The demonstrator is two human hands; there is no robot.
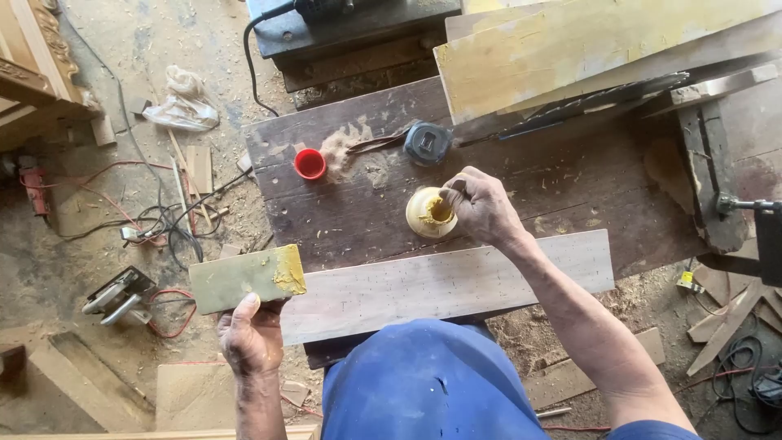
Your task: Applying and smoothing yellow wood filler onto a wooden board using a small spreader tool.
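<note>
Left hand point(251, 338) grips a short board point(248, 279), fingers pinching its near edge, off the bench's point(570, 175) near-left corner. A long plank point(448, 285) lies along the near edge. Mid-bench, right hand point(482, 205) fingers pinch a stick in the glue tub point(430, 213). Beyond sits a red cap point(309, 164).

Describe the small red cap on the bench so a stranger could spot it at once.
Start at the dark wooden workbench. Near its left end, left of the round tape measure and up-left of the yellow glue pot that the right hand dips into, sits the red cap. It is the only bright red thing on the bench.
</note>
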